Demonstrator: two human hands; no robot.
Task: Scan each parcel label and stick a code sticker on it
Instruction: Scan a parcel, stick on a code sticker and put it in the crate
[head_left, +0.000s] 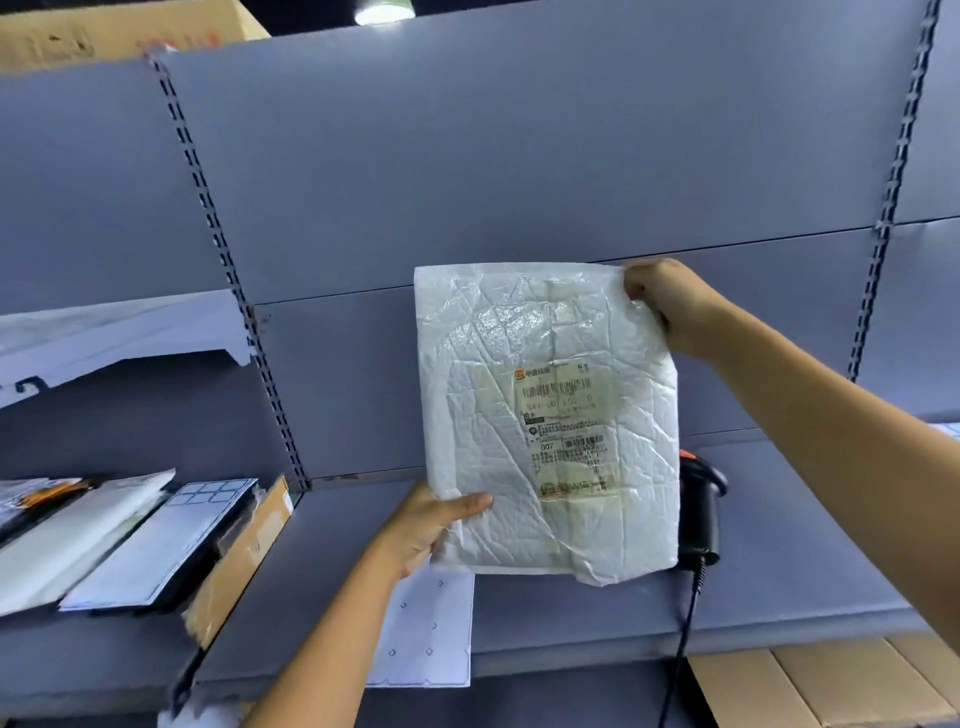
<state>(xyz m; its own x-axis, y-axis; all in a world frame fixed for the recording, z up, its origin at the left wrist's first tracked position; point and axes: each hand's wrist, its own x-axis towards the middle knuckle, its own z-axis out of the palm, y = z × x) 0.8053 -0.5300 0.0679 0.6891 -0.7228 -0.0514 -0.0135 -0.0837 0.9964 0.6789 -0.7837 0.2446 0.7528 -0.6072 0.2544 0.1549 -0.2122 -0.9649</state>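
I hold a flat white plastic parcel (519, 374) upright in front of the grey shelf, its crumpled face toward me. Its shipping label (563, 431) with barcodes sits right of centre, under the film. My left hand (431, 525) pinches the lower left edge, thumb on the front. My right hand (670, 306) grips the top right corner. A black barcode scanner (701, 514) with an orange tip stands on the shelf behind the parcel's right edge, mostly hidden. A sticker backing sheet (426, 634) lies flat on the shelf below the parcel.
The grey shelf board (571, 613) runs across the middle. At the left lean several flat parcels (72, 540) and a sheet of blue-edged labels (208, 493), with a cardboard piece (244, 556) beside them. Brown cartons (831, 680) sit low right. The scanner's cable (680, 644) hangs over the shelf edge.
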